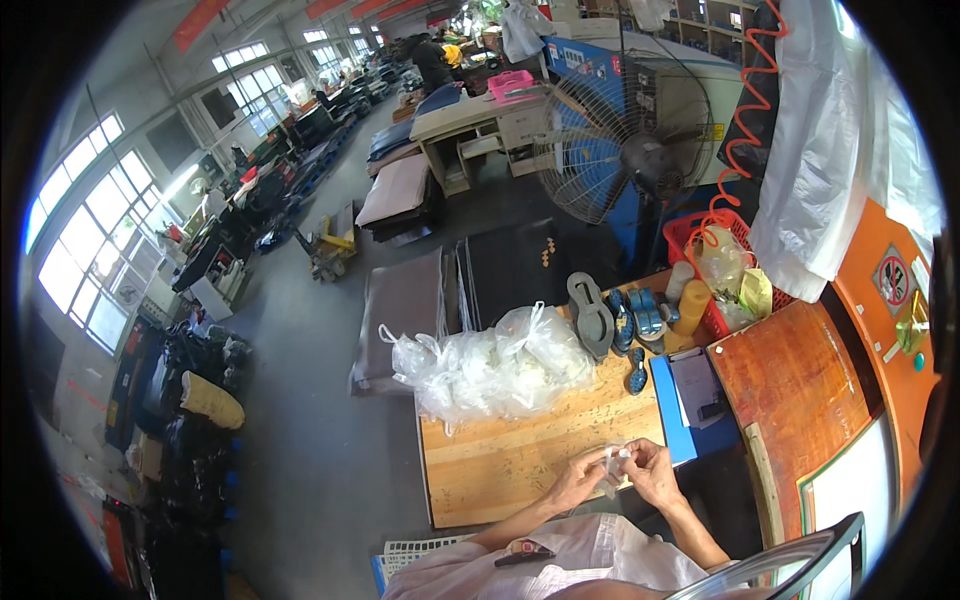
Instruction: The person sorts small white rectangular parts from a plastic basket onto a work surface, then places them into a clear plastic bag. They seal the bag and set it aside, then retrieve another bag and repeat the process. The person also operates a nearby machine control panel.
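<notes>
My left hand [576, 479] and my right hand [653, 474] meet above the near right part of a wooden tabletop [480, 480]. Their fingertips pinch a small piece of crumpled clear plastic [610, 474], its exact kind too small to tell. Something small and white shows at the right fingertips. Beyond my hands, a heap of clear plastic bags [495, 368] covers the far side of the tabletop. A blue folder [672, 415] with papers lies just right of my right hand.
At the back right stand a grey sole-shaped piece [591, 318], blue rolls [648, 312], a yellow bottle [691, 306] and a red basket [714, 318]. A large fan [630, 155] rises behind. Dark stacked sheets [405, 305] lie past the table's far edge; an orange-brown board [795, 375] is at right.
</notes>
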`<state>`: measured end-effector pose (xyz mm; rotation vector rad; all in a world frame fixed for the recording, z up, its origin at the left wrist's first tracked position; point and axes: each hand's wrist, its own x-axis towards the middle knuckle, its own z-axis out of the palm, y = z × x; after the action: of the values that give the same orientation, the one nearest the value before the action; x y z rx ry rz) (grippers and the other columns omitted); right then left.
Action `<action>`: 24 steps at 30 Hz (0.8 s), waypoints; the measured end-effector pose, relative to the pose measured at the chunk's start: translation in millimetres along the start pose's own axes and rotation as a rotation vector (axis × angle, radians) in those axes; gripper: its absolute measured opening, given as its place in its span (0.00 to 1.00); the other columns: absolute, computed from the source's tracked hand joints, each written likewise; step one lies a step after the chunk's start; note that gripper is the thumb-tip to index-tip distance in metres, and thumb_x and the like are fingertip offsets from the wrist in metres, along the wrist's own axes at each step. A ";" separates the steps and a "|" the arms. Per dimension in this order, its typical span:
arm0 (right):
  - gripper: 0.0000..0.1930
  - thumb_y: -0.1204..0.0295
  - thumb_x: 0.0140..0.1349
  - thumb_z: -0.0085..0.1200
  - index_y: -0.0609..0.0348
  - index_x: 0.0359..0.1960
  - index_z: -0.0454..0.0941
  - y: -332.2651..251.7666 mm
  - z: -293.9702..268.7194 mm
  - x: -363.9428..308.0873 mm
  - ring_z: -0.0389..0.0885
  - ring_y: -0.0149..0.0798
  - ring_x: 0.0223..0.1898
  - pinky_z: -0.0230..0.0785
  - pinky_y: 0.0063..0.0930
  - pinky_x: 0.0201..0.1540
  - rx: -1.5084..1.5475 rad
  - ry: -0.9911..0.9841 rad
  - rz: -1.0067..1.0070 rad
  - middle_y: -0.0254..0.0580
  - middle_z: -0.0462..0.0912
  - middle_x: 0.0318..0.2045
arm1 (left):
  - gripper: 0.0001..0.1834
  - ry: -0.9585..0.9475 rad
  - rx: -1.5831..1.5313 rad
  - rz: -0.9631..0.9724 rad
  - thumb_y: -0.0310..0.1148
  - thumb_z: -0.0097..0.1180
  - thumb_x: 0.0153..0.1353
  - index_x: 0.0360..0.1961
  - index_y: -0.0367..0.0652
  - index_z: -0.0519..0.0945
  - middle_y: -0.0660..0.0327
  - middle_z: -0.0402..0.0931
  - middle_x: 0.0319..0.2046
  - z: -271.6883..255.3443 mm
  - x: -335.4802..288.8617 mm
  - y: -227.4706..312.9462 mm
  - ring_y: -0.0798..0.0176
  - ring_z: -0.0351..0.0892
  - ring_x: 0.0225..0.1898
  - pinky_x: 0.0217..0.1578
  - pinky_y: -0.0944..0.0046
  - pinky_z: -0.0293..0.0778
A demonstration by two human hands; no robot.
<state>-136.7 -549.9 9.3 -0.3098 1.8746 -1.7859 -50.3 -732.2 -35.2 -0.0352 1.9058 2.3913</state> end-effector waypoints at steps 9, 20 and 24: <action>0.09 0.75 0.70 0.56 0.70 0.45 0.80 -10.9 11.6 -16.0 0.78 0.21 0.26 0.70 0.17 0.30 0.224 0.023 0.111 0.37 0.86 0.29 | 0.13 0.189 0.091 -0.028 0.21 0.53 0.72 0.55 0.33 0.80 0.61 0.80 0.47 4.8 18.9 -15.2 0.67 0.82 0.45 0.49 0.68 0.78; 0.07 0.75 0.63 0.62 0.68 0.30 0.83 55.2 20.7 15.4 0.73 0.25 0.27 0.67 0.25 0.31 -0.128 0.138 -0.119 0.31 0.79 0.25 | 0.11 0.442 0.109 -0.040 0.25 0.59 0.70 0.50 0.32 0.84 0.57 0.84 0.44 11.8 11.3 -12.7 0.70 0.79 0.48 0.45 0.71 0.77; 0.10 0.73 0.65 0.61 0.67 0.27 0.83 89.1 -24.1 62.9 0.75 0.29 0.24 0.68 0.27 0.28 0.015 0.461 0.016 0.38 0.84 0.27 | 0.12 0.360 0.031 -0.053 0.32 0.54 0.71 0.37 0.33 0.83 0.57 0.85 0.38 -14.1 -10.4 -25.4 0.67 0.80 0.46 0.51 0.66 0.72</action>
<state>-184.8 -552.2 -91.5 0.1377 2.1560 -1.9824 -38.4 -740.8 -62.3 -0.5411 2.0496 2.4516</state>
